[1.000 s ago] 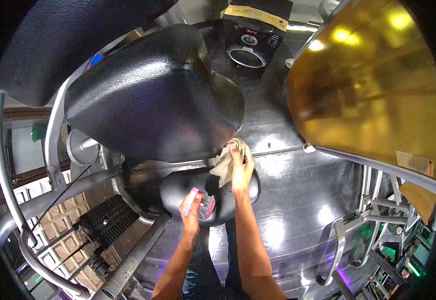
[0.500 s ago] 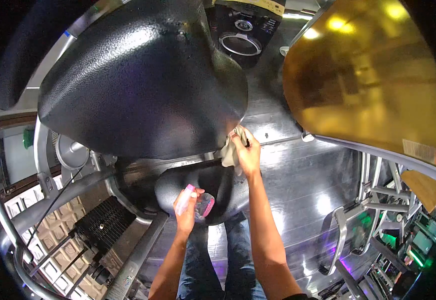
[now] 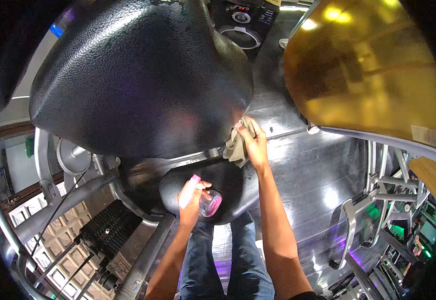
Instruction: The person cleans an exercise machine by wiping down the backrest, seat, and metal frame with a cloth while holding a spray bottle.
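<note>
My left hand (image 3: pixel 190 202) is wrapped round a clear spray bottle (image 3: pixel 211 204) with a pink and white top, above the lower black pad (image 3: pixel 178 182). In my right hand (image 3: pixel 255 145) is a crumpled beige cloth (image 3: pixel 236 148), held at the lower right edge of the large black padded backrest (image 3: pixel 143 85). The cloth hangs down over the gap between backrest and lower pad. Fingers of the right hand press it near the backrest's edge.
A black speaker (image 3: pixel 243 30) stands on the floor at the top. A large gold-tinted panel (image 3: pixel 363 75) fills the upper right. Metal frame tubes (image 3: pixel 143 250) and a weight stack (image 3: pixel 110 227) are at lower left, more metal frames (image 3: pixel 348 230) at lower right.
The view has shifted, so the backrest looks larger and the speaker sits higher. My right hand with the cloth has moved slightly up and right along the backrest's edge. The bottle remains in my left hand.
</note>
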Tool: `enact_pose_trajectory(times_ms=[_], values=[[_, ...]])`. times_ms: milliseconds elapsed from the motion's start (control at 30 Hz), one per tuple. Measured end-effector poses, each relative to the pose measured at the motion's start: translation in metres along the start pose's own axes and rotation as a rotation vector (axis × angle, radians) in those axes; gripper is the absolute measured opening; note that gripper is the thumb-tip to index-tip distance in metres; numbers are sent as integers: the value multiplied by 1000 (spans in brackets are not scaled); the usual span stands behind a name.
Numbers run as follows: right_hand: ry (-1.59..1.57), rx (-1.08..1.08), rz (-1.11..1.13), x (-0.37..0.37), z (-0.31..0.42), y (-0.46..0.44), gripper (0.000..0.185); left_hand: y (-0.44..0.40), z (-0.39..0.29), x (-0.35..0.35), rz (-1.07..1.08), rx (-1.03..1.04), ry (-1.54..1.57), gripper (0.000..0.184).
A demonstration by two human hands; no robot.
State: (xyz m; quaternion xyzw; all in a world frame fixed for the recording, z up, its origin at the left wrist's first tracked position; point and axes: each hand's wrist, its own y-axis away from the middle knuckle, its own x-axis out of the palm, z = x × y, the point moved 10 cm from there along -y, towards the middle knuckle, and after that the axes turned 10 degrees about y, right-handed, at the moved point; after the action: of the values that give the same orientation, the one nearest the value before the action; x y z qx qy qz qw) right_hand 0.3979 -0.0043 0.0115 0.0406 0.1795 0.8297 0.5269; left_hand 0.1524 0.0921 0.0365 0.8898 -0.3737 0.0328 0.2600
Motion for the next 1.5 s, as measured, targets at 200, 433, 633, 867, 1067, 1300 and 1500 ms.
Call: enact_pose_trajectory(times_ms=[200, 433, 633, 867, 1067, 1300, 1500], values=[[26, 129, -26, -4, -43, 8, 27, -2, 5, -3, -21, -11, -46, 33], [-35, -64, -460, 9, 23, 60, 24, 10, -13, -9, -58, 65, -147, 18], [192, -194, -360, 69, 30, 107, 30, 19, -34, -51, -65, 163, -23, 21], [153, -121, -524, 39, -5, 100, 22, 32, -63, -88, -167, 109, -115, 24], [-62, -57, -675, 25, 10, 84, 23, 49, -71, -102, -159, 100, -142, 26], [-29, -78, -711, 89, 25, 123, 28, 65, -78, -108, -143, 113, -208, 34], [-107, -87, -368, 142, -3, 127, 21, 67, -86, -117, -163, 139, -162, 30]])
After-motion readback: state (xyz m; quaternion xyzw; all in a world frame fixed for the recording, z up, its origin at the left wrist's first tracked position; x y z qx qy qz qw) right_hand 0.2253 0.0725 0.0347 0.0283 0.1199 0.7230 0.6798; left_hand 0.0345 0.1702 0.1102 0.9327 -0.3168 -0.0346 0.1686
